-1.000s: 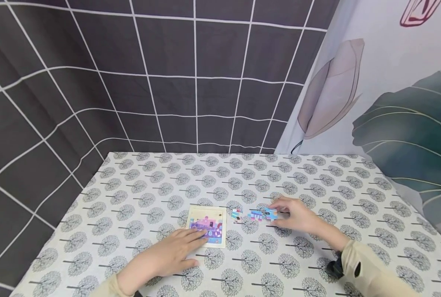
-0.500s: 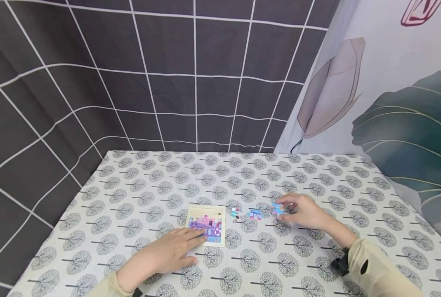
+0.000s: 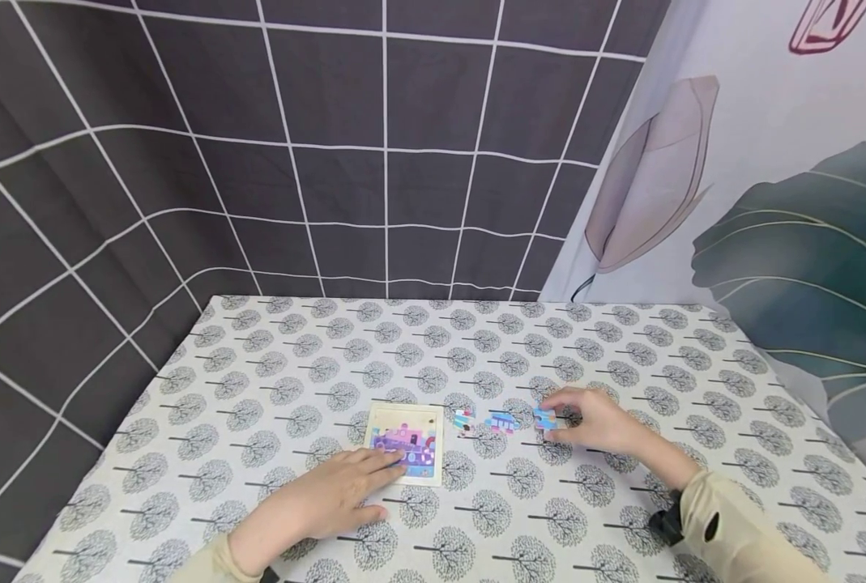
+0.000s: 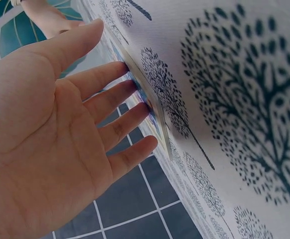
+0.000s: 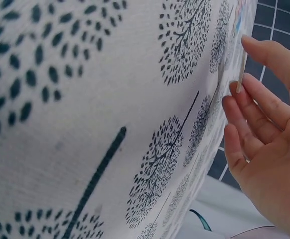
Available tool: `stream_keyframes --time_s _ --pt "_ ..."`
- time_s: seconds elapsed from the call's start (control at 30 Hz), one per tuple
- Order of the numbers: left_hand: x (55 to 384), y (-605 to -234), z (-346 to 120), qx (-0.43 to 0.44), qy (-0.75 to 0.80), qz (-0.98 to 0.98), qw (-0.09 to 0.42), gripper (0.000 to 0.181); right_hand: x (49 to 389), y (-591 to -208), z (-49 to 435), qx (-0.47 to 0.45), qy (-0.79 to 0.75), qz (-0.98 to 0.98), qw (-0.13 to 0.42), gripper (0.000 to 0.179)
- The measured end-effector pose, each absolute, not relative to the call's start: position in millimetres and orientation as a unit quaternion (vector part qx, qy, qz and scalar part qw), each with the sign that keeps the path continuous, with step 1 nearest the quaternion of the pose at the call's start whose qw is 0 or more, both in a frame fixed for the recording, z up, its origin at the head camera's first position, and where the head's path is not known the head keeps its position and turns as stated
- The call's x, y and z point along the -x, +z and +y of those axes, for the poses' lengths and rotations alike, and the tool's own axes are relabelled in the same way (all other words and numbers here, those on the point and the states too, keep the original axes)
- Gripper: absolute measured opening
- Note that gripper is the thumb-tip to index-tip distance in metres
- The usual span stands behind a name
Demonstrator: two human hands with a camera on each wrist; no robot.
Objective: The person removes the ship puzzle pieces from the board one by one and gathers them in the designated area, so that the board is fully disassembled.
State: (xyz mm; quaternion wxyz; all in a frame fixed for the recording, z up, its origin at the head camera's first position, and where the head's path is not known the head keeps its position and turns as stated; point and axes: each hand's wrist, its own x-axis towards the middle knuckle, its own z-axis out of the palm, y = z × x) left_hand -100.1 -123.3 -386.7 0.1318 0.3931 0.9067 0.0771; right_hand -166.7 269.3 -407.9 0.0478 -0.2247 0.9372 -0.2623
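My left hand [image 3: 341,490] lies with its fingers stretched over the lower left part of a square jigsaw puzzle in a pale tray [image 3: 439,453]. In the left wrist view its fingertips [image 4: 144,108] meet the picture just inside the tray's rim [image 4: 160,122]. The picture in the tray is pink and purple, with a bare strip along the top. To the right, my right hand [image 3: 591,417] pinches a light-blue puzzle piece [image 3: 544,418] between thumb and fingers. The right wrist view shows that thin piece [image 5: 241,74] edge-on, close over the cloth.
Between the tray and my right hand lie a blue and purple puzzle piece [image 3: 501,422] and a teal, white and red piece [image 3: 465,422]. A tree-print cloth [image 3: 316,348] covers the table. A dark gridded curtain [image 3: 338,194] hangs behind it.
My right hand has drawn the light-blue piece rightward, away from the blue and purple piece, then shifted it slightly toward me. My left hand stays in place on the puzzle.
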Motion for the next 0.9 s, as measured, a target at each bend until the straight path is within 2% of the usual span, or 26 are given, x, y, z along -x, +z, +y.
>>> stream_keyframes --time_s 0.23,0.5,0.9 --pt "99.9 -385.6 -122.8 -0.393 0.075 0.907 0.133 0.058 165.0 -410.0 267.0 0.237 -0.235 0.941 0.055 0.04" --pt "102.2 -386.6 -122.7 -0.42 0.055 0.901 0.092 0.052 165.1 -407.5 263.3 0.241 -0.219 0.944 0.06 0.039" --pt "97.6 -385.4 -125.0 -0.405 0.067 0.904 0.116 0.05 161.9 -410.1 261.9 0.237 -0.21 0.947 0.054 0.044"
